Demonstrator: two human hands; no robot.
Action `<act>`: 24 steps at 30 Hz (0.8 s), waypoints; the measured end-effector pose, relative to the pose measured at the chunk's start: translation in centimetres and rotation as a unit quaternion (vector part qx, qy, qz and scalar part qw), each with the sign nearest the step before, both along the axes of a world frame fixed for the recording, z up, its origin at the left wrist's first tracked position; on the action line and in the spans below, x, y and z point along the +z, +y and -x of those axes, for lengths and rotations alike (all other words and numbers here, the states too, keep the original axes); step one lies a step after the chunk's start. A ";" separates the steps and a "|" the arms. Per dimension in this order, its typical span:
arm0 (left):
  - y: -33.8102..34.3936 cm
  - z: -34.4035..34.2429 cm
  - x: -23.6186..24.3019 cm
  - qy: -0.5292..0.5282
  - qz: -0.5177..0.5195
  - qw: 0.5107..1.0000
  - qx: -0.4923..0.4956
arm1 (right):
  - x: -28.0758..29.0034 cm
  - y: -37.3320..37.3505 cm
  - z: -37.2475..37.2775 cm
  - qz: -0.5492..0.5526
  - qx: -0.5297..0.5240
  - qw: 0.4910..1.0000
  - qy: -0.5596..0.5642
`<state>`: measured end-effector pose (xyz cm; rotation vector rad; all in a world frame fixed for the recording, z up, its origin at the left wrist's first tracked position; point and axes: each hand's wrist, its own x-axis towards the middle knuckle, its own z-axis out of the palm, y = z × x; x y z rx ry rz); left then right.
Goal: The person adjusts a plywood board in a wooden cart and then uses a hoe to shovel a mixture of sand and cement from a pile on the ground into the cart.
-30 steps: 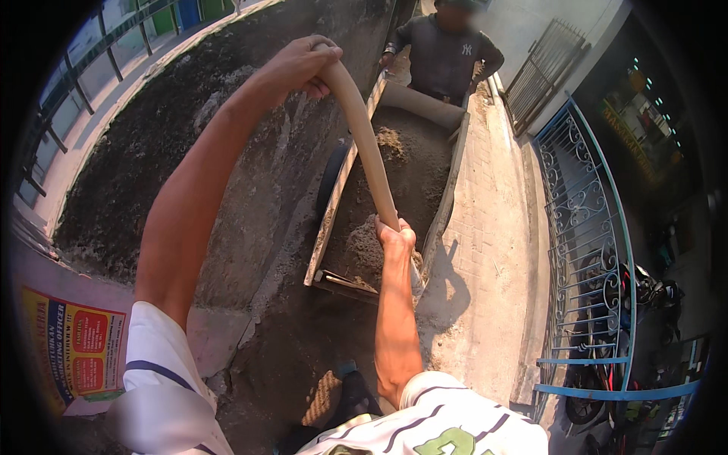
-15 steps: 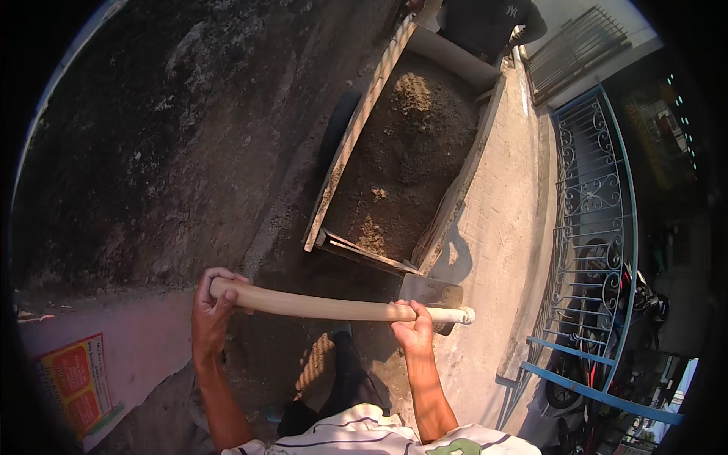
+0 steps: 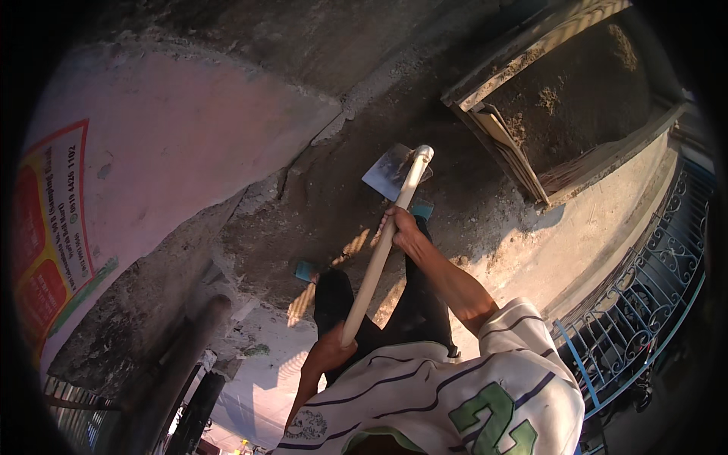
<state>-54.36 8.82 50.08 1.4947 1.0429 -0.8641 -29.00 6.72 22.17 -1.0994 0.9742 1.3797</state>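
Both my hands are wrapped round the pale wooden handle of a hoe (image 3: pixel 373 277). My left hand (image 3: pixel 331 350) is closed on the handle's butt end, close to my waist. Farther up, my right hand (image 3: pixel 402 226) grips it short of the head. A broad, flat metal blade (image 3: pixel 388 173) sits at the far end, over the dark ground beyond my feet; whether it touches the ground I cannot tell.
A wooden-sided cart (image 3: pixel 504 148) holding dark soil (image 3: pixel 576 106) stands at the far right. To the left runs a pink wall (image 3: pixel 197 129) with a red and yellow poster (image 3: pixel 57 227). A blue metal gate (image 3: pixel 644 303) lines the right side.
My view has turned left, away from the cart. The hoe has swung from lying crosswise to pointing away from me, its blade now left of the cart. Both hands have kept hold.
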 end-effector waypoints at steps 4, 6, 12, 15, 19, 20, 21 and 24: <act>-3.4 -3.1 -13.0 -0.023 -0.072 0.987 0.141 | -7.4 5.6 -3.7 -0.007 0.064 0.981 -0.184; -2.6 -5.6 -19.4 -0.046 -0.081 0.977 0.192 | -9.7 9.0 -6.7 -0.039 0.129 0.957 -0.257; 4.1 -14.3 -35.9 -0.165 -0.056 0.970 0.169 | -22.3 12.5 -15.3 0.044 0.269 0.832 -0.483; 7.3 -13.3 -40.5 -0.129 0.037 0.961 0.244 | -26.1 14.7 -11.7 0.100 0.359 0.770 -0.518; 5.8 -10.2 -41.1 -0.098 -0.058 0.973 0.199 | -34.1 11.9 -10.6 0.061 0.705 0.397 -0.585; 5.1 -9.8 -40.3 -0.093 -0.072 0.973 0.197 | -36.5 9.9 -11.3 0.046 0.770 0.251 -0.584; 4.5 -9.6 -39.2 -0.096 -0.003 0.968 0.232 | -39.0 6.9 -12.2 0.042 0.823 0.102 -0.557; 6.1 -3.0 -39.7 -0.045 0.022 0.976 0.214 | -38.4 11.1 -1.0 0.152 0.698 0.494 -0.497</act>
